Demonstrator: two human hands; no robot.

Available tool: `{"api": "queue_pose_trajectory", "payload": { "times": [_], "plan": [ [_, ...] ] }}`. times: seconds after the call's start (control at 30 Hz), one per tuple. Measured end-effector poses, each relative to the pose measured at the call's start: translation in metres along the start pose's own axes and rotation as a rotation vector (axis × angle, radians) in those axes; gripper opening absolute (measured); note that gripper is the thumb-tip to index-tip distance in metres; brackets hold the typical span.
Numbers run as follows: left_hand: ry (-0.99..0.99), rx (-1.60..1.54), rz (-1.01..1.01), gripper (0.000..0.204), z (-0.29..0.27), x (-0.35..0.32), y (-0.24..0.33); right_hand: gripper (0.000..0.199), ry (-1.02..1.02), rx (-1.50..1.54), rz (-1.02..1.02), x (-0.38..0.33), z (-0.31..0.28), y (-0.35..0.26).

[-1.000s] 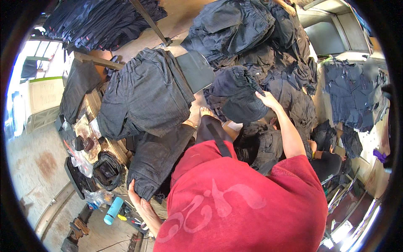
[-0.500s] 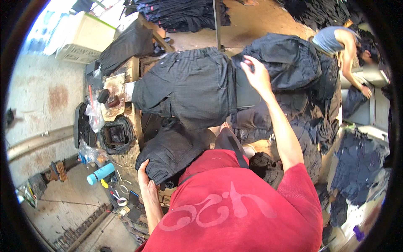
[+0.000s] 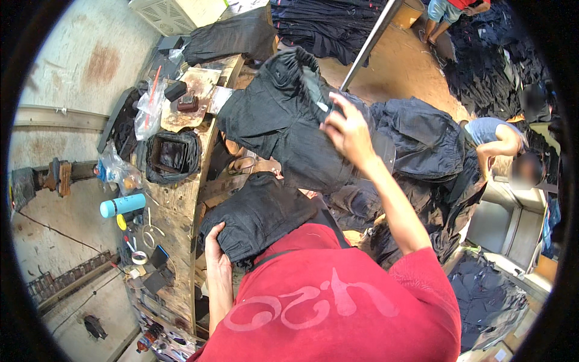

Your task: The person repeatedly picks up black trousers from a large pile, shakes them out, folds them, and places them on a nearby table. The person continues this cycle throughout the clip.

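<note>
My left hand [image 3: 217,244] grips the end of a folded black garment [image 3: 256,211] resting against my lap. My right hand [image 3: 351,134] is over another black garment with an elastic waistband [image 3: 280,117], fingers apart and slightly bent. This garment is spread over a flat, dark board [image 3: 385,154], and its waistband stands up in a loose fold at the far side. Whether my right fingertips touch the cloth is hard to see. To the right lies a heap of more black garments [image 3: 419,139].
A wooden bench [image 3: 172,205] on the left bears a dark square box [image 3: 170,157], a blue bottle [image 3: 122,206] and a tape roll [image 3: 139,257]. A metal pole [image 3: 371,45] rises behind the garment. A co-worker [image 3: 497,142] bends at the right; another person [image 3: 443,18] stands farther back.
The view has turned rightward. The waistband of the spread garment has lifted and folded over toward the far left, uncovering more of the board. My left hand still holds the folded garment.
</note>
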State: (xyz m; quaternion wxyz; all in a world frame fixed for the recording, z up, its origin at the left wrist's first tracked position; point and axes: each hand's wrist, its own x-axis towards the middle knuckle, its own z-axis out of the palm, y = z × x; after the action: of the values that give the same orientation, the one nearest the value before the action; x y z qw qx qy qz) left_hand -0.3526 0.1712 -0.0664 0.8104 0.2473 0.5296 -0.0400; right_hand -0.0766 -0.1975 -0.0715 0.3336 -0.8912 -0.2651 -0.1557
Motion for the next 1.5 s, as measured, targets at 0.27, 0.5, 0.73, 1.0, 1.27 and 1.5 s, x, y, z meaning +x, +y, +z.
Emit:
{"api": "queue_pose_trajectory", "payload": {
  "times": [0.27,0.5,0.73,1.0,1.27,1.5],
  "plan": [
    [-0.056,0.124,-0.090,0.032,0.039,0.017,0.015,0.028,-0.030,0.043,0.143,-0.052,-0.007,-0.060],
    [-0.108,0.176,-0.116,0.036,0.066,0.030,0.023,0.027,0.041,-0.073,0.205,-0.051,-0.014,-0.056],
    [-0.134,0.202,-0.140,0.029,0.067,0.045,0.036,0.036,-0.061,-0.162,0.367,-0.039,-0.004,-0.041],
    [-0.147,0.147,-0.143,0.031,0.057,0.062,0.056,0.077,0.002,-0.288,0.382,-0.037,0.004,-0.033],
    [-0.152,0.153,-0.147,0.034,0.062,0.066,0.062,0.120,-0.236,-0.661,0.292,-0.006,0.018,-0.046],
    [-0.101,0.206,-0.118,0.039,0.056,0.070,0.065,0.054,-0.405,-0.487,0.179,0.021,0.031,-0.051]
  ]
}}
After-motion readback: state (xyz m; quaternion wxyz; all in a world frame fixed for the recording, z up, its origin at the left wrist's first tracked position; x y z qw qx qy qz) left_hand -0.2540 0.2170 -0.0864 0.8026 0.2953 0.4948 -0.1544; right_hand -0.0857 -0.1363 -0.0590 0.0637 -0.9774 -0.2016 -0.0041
